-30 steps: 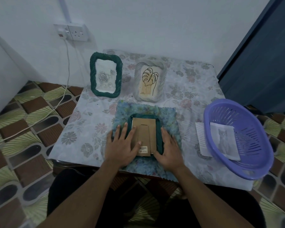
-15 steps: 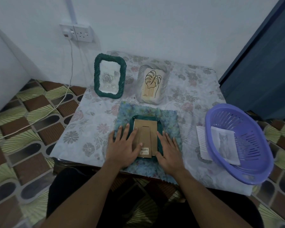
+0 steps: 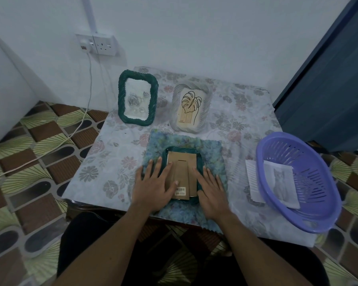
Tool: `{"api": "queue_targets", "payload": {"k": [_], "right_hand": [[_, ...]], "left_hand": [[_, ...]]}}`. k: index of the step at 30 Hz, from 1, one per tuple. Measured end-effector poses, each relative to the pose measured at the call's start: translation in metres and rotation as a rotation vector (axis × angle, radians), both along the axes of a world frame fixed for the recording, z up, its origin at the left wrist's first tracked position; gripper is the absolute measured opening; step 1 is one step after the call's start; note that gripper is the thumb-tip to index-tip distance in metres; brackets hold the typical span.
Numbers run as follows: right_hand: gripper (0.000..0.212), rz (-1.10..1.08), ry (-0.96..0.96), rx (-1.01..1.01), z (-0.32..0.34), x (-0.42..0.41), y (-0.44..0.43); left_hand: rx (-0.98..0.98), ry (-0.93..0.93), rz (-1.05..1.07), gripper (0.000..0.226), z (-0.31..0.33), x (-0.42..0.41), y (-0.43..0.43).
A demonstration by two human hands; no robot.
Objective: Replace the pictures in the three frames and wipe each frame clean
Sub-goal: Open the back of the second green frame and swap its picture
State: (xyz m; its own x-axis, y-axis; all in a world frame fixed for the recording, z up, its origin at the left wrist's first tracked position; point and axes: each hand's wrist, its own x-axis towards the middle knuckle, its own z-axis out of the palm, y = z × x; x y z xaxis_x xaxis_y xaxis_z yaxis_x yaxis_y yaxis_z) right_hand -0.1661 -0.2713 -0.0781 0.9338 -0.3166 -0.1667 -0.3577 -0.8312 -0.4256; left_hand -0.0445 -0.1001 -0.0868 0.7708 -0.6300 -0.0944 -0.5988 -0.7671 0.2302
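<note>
**Floral tablecloth (image 3: pixel 103 162), frame back to open**

My left hand (image 3: pixel 153 184) lies flat, fingers spread, on the cardboard back of the face-down green frame (image 3: pixel 182 150), at 6 o'clock on the blue cloth (image 3: pixel 211 149). My right hand (image 3: pixel 212 188) lies flat along its right rim. I'd steady the rim and ease the backing out. The cat picture (image 3: pixel 278 182) waits at the purple basket (image 3: pixel 327 213), 3 o'clock.

Light was dim, cool and even, with a bluish cast. A soft shadow fell right of the socket (image 3: pixel 100 44). The left hand (image 3: pixel 153 186) and right hand (image 3: pixel 212 188) were sharp at the centre; the wall (image 3: pixel 194 27) and door (image 3: pixel 329 89) bowed toward the edges.
</note>
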Motion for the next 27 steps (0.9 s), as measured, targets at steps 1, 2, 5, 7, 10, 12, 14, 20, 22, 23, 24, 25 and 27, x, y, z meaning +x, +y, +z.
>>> {"api": "queue_targets", "payload": {"k": [1, 2, 5, 7, 10, 12, 14, 20, 22, 23, 24, 25, 27], "right_hand": [[0.074, -0.002, 0.000, 0.011, 0.000, 0.000, 0.000], [0.073, -0.007, 0.000, 0.021, 0.001, 0.000, 0.000], [0.069, -0.041, 0.003, 0.057, 0.002, 0.002, 0.000], [0.077, -0.090, -0.005, 0.099, 0.004, 0.003, 0.002], [0.075, -0.205, -0.044, 0.199, 0.006, 0.006, 0.004], [0.061, -0.287, -0.065, 0.348, 0.009, 0.008, 0.003], [0.043, -0.358, -0.083, 0.495, 0.014, 0.012, 0.003], [0.035, -0.412, -0.096, 0.598, 0.027, 0.019, 0.005], [0.043, -0.438, -0.102, 0.589, 0.026, 0.019, 0.006], [0.044, -0.432, -0.096, 0.583, 0.027, 0.019, 0.006], [0.044, -0.415, -0.088, 0.577, 0.028, 0.019, 0.007], [0.043, -0.403, -0.081, 0.572, 0.029, 0.019, 0.008], [0.041, -0.406, -0.086, 0.589, 0.032, 0.019, 0.008]], "left_hand": [[0.004, 0.002, 0.000, 0.071, 0.000, 0.000, 0.000], [0.003, 0.004, 0.001, 0.071, 0.000, -0.001, 0.000], [0.005, 0.002, 0.001, 0.071, 0.002, -0.001, 0.000], [0.008, 0.006, -0.001, 0.072, 0.002, -0.001, 0.000], [0.015, 0.021, -0.008, 0.075, 0.003, 0.000, 0.001], [0.020, 0.030, -0.012, 0.077, 0.003, 0.000, 0.001], [0.008, 0.034, -0.002, 0.080, 0.003, 0.000, 0.001], [-0.033, 0.039, 0.014, 0.083, 0.000, 0.000, 0.001], [-0.042, 0.040, 0.014, 0.085, 0.000, 0.000, 0.002], [-0.048, 0.042, 0.015, 0.086, -0.001, 0.000, 0.002], [-0.054, 0.044, 0.016, 0.087, -0.001, 0.000, 0.002], [-0.053, 0.044, 0.015, 0.087, 0.000, 0.000, 0.002], [-0.046, 0.038, 0.017, 0.086, 0.000, 0.000, 0.002]]}}
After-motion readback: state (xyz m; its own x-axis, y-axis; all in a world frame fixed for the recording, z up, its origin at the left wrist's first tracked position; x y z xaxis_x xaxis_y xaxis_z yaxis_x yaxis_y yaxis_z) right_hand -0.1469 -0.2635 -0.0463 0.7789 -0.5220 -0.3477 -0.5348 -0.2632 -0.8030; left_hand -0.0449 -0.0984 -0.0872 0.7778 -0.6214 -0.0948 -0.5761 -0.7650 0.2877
